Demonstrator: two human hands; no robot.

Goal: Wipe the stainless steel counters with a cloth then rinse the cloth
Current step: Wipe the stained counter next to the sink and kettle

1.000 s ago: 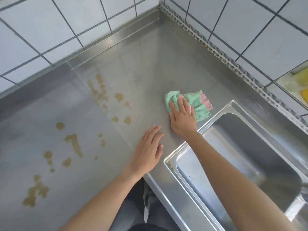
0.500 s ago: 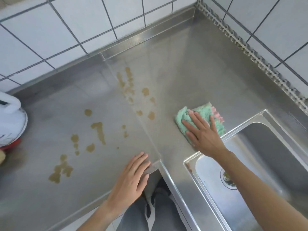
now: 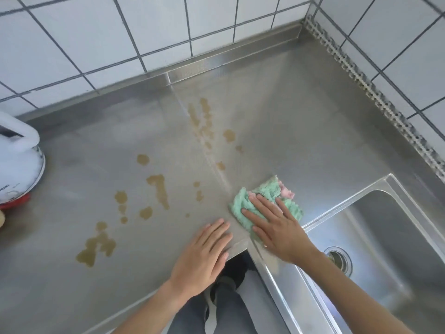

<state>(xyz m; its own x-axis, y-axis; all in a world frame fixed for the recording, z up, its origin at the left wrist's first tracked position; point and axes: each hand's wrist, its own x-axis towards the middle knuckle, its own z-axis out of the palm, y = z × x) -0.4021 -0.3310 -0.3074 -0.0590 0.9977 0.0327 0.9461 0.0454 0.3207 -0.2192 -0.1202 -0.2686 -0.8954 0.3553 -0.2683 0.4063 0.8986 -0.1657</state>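
Head view: left hand lies flat and open on the steel desk edge. Right hand, fingers spread, presses the green cloth beside the sink. Brown stains spread leftward; white tiles back the corner.

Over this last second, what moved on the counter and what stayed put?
The right hand, flat on the green cloth, slid it toward the counter's front edge, beside the sink. The left hand stayed flat near the inner corner. The brown stains remain unwiped. Nothing was picked up or released.
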